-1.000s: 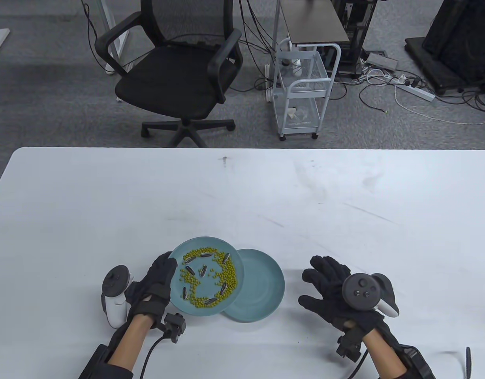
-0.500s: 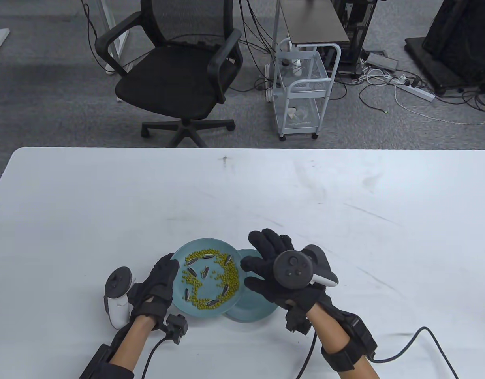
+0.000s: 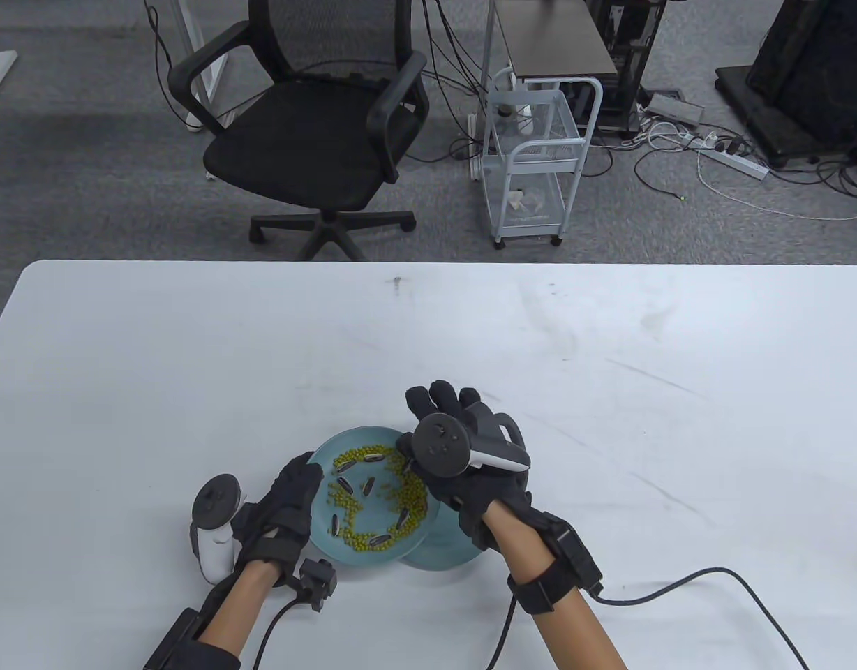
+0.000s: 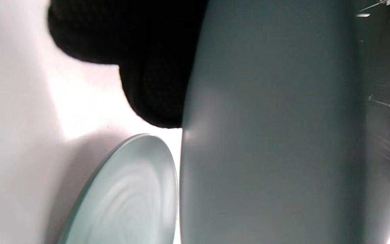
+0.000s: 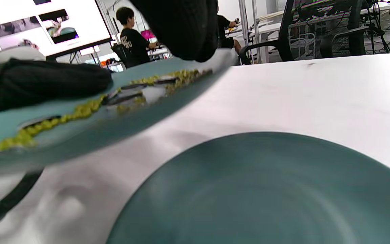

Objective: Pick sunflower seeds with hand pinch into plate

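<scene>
My left hand (image 3: 299, 481) grips the left rim of a teal plate (image 3: 345, 436) and holds it tilted above the table. The plate carries green beans and several striped sunflower seeds (image 3: 373, 458). My right hand (image 3: 418, 426) hovers over this plate's right rim with fingers spread and nothing visibly in them. An empty teal plate (image 3: 446, 551) lies on the table, partly under the held plate. In the right wrist view, a fingertip (image 5: 181, 30) hangs over the seeds (image 5: 127, 98) with the empty plate (image 5: 266, 189) below. In the left wrist view, the held plate's underside (image 4: 266, 135) fills the frame.
The white table (image 3: 610, 363) stretches wide behind and to both sides of the plates. A cable (image 3: 680, 586) trails from my right wrist across the table's near right. A black office chair (image 3: 310, 139) and a white cart (image 3: 533, 160) stand beyond the far edge.
My right hand has moved left from the table's right side, across the empty plate, to the seed plate's right rim. My left hand has kept hold of the seed plate, shifting it slightly.
</scene>
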